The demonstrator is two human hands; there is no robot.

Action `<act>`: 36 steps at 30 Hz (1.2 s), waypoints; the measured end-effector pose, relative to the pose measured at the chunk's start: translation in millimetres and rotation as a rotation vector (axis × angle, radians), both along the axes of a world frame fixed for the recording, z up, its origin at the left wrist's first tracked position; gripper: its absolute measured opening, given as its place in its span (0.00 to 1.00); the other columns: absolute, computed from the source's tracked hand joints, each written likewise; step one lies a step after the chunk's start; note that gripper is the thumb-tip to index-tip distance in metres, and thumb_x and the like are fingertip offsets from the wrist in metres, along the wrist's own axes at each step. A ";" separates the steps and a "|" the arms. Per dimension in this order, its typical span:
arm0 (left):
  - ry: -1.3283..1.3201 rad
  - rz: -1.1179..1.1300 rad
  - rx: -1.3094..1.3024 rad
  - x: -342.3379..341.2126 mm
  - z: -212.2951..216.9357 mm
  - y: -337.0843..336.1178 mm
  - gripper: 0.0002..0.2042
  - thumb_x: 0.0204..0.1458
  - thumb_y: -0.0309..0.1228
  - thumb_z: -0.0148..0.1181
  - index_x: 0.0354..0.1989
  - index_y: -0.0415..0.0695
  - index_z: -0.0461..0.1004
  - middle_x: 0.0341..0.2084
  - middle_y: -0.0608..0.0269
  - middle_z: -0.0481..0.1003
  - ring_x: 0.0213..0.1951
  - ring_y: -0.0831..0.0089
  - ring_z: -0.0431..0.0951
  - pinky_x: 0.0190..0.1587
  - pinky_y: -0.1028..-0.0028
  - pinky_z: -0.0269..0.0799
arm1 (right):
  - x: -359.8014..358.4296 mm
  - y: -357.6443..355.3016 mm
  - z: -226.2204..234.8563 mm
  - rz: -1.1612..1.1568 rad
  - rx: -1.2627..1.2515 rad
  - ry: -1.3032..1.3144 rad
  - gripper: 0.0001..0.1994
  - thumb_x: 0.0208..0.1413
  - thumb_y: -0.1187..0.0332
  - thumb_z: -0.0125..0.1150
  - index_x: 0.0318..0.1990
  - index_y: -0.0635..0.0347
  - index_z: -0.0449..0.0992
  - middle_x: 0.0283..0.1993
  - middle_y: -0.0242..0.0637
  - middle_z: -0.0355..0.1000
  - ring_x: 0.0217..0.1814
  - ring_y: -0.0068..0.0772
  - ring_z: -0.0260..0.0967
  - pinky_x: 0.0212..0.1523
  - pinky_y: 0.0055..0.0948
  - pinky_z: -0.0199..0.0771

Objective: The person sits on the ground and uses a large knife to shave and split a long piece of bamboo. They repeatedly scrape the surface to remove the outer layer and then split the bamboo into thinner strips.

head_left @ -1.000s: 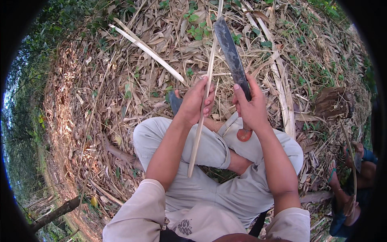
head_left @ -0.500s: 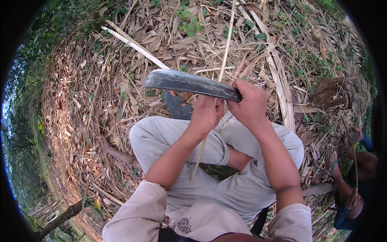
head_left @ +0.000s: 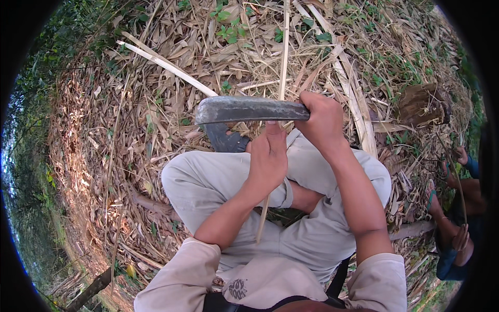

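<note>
Our right hand point(head_left: 323, 122) has a closed grip on the handle of a broad dark blade point(head_left: 249, 109), held level across our front, its blunt end pointing left. Our left hand point(head_left: 267, 156) is wrapped tight around a thin bamboo strip point(head_left: 284, 57), just beneath the blade. The strip runs from our lap up over the dry leaf litter point(head_left: 130, 135).

Ground: dry leaf litter point(head_left: 130, 156), split cane strips point(head_left: 166, 65), green weeds point(head_left: 228, 23). Brown stump point(head_left: 421, 104) right. Second person point(head_left: 462, 218) seated at right edge. Sandal point(head_left: 226, 139) on foot.
</note>
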State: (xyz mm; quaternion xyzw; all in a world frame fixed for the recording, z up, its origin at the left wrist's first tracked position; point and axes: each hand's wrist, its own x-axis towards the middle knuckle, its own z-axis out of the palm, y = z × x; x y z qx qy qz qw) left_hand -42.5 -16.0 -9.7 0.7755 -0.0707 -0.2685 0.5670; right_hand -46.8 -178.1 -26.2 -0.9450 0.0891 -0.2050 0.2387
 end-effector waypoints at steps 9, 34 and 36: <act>-0.235 -0.058 -0.038 -6.7 -26.2 5.5 0.24 0.68 0.48 0.31 0.25 0.43 0.58 0.12 0.70 0.57 0.15 0.79 0.57 0.19 0.73 0.51 | -4.2 18.7 6.4 0.098 0.058 0.054 0.08 0.42 0.65 0.64 0.21 0.52 0.70 0.20 0.32 0.71 0.25 0.40 0.74 0.29 0.47 0.64; 0.282 0.063 -0.122 -14.1 -27.6 -8.0 0.32 0.67 0.55 0.25 0.18 0.42 0.58 0.12 0.67 0.58 0.17 0.73 0.57 0.24 0.70 0.58 | 9.4 -5.4 -34.3 -0.031 -0.223 -0.026 0.07 0.42 0.70 0.62 0.21 0.52 0.68 0.18 0.32 0.68 0.21 0.41 0.70 0.25 0.44 0.57; 0.465 0.050 -0.210 -32.6 -18.9 -9.9 0.29 0.67 0.56 0.29 0.21 0.46 0.56 0.11 0.72 0.53 0.13 0.78 0.51 0.17 0.74 0.50 | 9.9 -29.9 -39.7 -0.164 -0.251 0.033 0.06 0.44 0.69 0.62 0.22 0.55 0.70 0.20 0.36 0.71 0.23 0.46 0.71 0.25 0.45 0.63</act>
